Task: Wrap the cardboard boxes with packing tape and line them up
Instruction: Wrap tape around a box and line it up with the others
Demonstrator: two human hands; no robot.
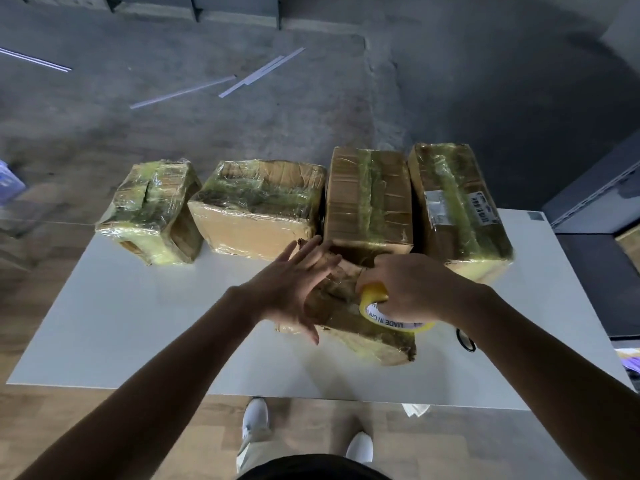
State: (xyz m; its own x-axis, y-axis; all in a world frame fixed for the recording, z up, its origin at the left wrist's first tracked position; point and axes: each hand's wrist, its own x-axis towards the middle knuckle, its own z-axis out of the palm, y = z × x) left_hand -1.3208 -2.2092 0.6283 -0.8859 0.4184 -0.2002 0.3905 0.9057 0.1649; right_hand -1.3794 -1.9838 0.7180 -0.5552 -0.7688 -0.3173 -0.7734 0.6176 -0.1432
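Note:
Several cardboard boxes wrapped in yellowish tape stand in a row along the far edge of the white table [131, 317]: a small one [152, 213] at the left, a wider one [256, 206], a tall one [369, 199] and a labelled one [457, 209] at the right. A further box [349, 327] lies in front of the row, partly taped. My left hand [294, 282] lies on its left side with fingers straight and spread. My right hand [405, 285] grips a yellow roll of packing tape [377, 303] against the box's top.
A black ring-shaped object [465, 339] lies on the table just right of my right arm. Dark shelving [595, 202] stands beyond the table's right edge. Thin metal strips [263, 72] lie on the concrete floor behind. My white shoes [256, 420] show below the near edge.

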